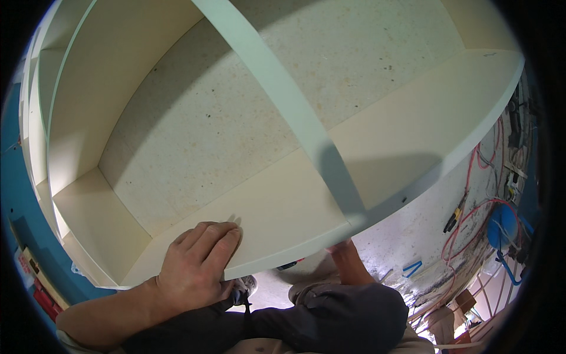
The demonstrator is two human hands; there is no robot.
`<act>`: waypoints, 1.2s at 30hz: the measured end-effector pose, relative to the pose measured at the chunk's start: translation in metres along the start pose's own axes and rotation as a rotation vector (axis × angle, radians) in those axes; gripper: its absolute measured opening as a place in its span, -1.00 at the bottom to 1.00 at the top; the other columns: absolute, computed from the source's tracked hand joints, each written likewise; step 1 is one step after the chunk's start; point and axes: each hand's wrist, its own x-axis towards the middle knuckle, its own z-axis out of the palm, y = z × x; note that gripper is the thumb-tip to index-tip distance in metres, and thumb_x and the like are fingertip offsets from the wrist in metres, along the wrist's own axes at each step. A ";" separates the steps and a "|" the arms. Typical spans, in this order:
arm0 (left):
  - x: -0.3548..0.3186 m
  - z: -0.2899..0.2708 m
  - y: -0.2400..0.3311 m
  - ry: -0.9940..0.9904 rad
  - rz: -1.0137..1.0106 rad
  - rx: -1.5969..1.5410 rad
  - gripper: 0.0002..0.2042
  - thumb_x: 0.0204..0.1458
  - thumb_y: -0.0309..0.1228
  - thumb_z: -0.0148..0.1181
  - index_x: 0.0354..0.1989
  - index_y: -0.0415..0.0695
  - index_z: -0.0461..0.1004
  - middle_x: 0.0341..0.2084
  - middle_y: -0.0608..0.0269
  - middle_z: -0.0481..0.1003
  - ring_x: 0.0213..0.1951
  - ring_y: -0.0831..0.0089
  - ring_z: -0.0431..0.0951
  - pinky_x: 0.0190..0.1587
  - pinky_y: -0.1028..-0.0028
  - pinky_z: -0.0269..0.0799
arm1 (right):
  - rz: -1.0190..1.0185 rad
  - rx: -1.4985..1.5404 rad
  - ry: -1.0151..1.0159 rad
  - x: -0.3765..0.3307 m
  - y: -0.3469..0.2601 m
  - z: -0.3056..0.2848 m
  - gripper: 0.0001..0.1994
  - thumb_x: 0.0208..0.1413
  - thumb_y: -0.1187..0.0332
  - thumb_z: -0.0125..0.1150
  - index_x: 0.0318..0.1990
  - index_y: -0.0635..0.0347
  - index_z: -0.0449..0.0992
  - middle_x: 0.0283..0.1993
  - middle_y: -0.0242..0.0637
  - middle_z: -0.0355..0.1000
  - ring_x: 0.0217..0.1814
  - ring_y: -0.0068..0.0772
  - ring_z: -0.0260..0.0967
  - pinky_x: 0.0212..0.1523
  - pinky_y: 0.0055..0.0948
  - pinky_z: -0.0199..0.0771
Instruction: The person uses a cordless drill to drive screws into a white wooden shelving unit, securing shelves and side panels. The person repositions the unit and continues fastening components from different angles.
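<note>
A large white board frame (277, 239), like an open cabinet carcass, lies in front of me with a divider (277, 94) across it. My left hand (197, 259) grips its near edge board, fingers over the inner face and thumb hidden at the outer side. Below the same edge, my right hand (341, 245) reaches in under the board. Only its wrist side shows, so its fingers and anything in them are hidden. A small dark mark or hole (404, 200) sits on the edge to the right of the divider.
Red cables (454, 248) run along the floor at right, near a yellow-and-black tool (453, 219) and a blue round object (502, 225). A bent blue strip (413, 269) lies closer. My knees (354, 312) are below the frame. A blue surface (56, 265) borders it at left.
</note>
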 end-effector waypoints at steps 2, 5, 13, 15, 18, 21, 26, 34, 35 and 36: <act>0.001 0.000 0.000 0.004 -0.002 -0.007 -0.33 -0.55 -0.55 0.33 -0.05 -0.35 0.36 -0.14 -0.08 0.47 -0.20 0.01 0.54 -0.23 0.22 0.54 | -0.013 -0.024 -0.033 0.003 0.007 -0.014 -0.50 -0.07 0.35 0.30 0.10 0.16 0.42 0.05 -0.29 0.45 0.13 -0.21 0.39 0.13 -0.12 0.37; 0.001 0.000 -0.001 0.011 -0.001 -0.004 -0.33 -0.56 -0.56 0.32 -0.05 -0.35 0.37 -0.15 -0.09 0.47 -0.21 0.00 0.54 -0.23 0.22 0.54 | -0.018 -0.079 -0.019 0.006 0.008 -0.025 -0.43 0.00 0.17 0.33 0.17 0.13 0.38 0.12 -0.30 0.42 0.16 -0.22 0.37 0.16 -0.11 0.35; 0.004 0.002 -0.002 0.021 0.012 0.003 -0.32 -0.57 -0.59 0.29 -0.04 -0.40 0.35 -0.16 -0.12 0.46 -0.22 -0.02 0.54 -0.24 0.22 0.55 | -0.057 0.074 0.104 0.006 0.009 -0.013 -0.43 0.11 0.03 0.23 0.21 0.09 0.35 0.20 -0.31 0.37 0.21 -0.21 0.33 0.19 -0.14 0.32; 0.004 0.003 -0.002 0.036 0.011 0.013 -0.31 -0.57 -0.60 0.28 -0.03 -0.41 0.35 -0.16 -0.12 0.46 -0.22 -0.03 0.54 -0.25 0.22 0.55 | -0.080 0.056 0.112 0.004 0.010 -0.018 -0.44 0.11 0.05 0.22 0.22 0.09 0.34 0.21 -0.30 0.37 0.20 -0.20 0.33 0.19 -0.14 0.32; 0.004 0.002 -0.002 0.023 0.014 -0.033 -0.30 -0.59 -0.60 0.28 -0.03 -0.41 0.34 -0.17 -0.13 0.46 -0.23 -0.04 0.54 -0.26 0.21 0.54 | -0.110 -0.016 0.104 0.002 0.016 -0.032 -0.46 0.10 0.11 0.22 0.22 0.09 0.34 0.20 -0.31 0.36 0.13 -0.22 0.36 0.16 -0.17 0.33; 0.000 0.003 -0.002 0.048 0.019 -0.015 -0.30 -0.58 -0.62 0.28 -0.02 -0.39 0.34 -0.16 -0.13 0.46 -0.22 -0.05 0.53 -0.26 0.20 0.54 | -0.112 -0.087 0.004 0.004 0.016 -0.038 -0.50 0.04 0.30 0.20 0.18 0.09 0.34 0.12 -0.35 0.38 -0.07 -0.31 0.39 0.07 -0.24 0.35; 0.002 0.004 0.009 0.064 -0.029 0.005 -0.43 -0.40 -0.67 0.29 -0.04 -0.32 0.36 -0.17 -0.09 0.48 -0.23 -0.05 0.53 -0.25 0.21 0.51 | -0.098 0.080 0.070 0.014 0.009 0.003 -0.52 -0.16 0.56 0.13 0.05 0.13 0.41 -0.17 -0.36 0.43 -0.33 -0.47 0.26 -0.07 -0.32 0.33; -0.009 0.006 0.008 0.106 -0.084 0.241 -0.70 -0.12 -0.56 0.22 -0.16 -0.30 0.38 -0.34 -0.15 0.46 -0.27 -0.16 0.49 -0.23 0.09 0.44 | -0.003 0.015 0.043 0.019 0.007 -0.011 -0.52 -0.03 0.58 0.12 0.14 0.18 0.35 -0.13 -0.23 0.44 -0.26 -0.32 0.41 -0.17 -0.26 0.46; -0.011 0.009 0.011 0.111 -0.114 0.262 -0.72 -0.10 -0.55 0.20 -0.17 -0.31 0.38 -0.37 -0.17 0.46 -0.29 -0.18 0.48 -0.25 0.08 0.43 | 0.017 0.039 0.034 0.019 0.008 -0.016 -0.51 -0.02 0.58 0.11 0.14 0.17 0.35 -0.13 -0.23 0.44 -0.26 -0.33 0.41 -0.18 -0.28 0.47; -0.010 0.011 0.013 0.113 -0.119 0.273 -0.73 -0.09 -0.55 0.20 -0.18 -0.31 0.38 -0.39 -0.18 0.45 -0.31 -0.19 0.48 -0.26 0.07 0.41 | 0.041 0.060 0.024 0.019 0.007 -0.020 -0.51 -0.02 0.58 0.11 0.15 0.17 0.35 -0.12 -0.22 0.44 -0.25 -0.34 0.41 -0.20 -0.30 0.47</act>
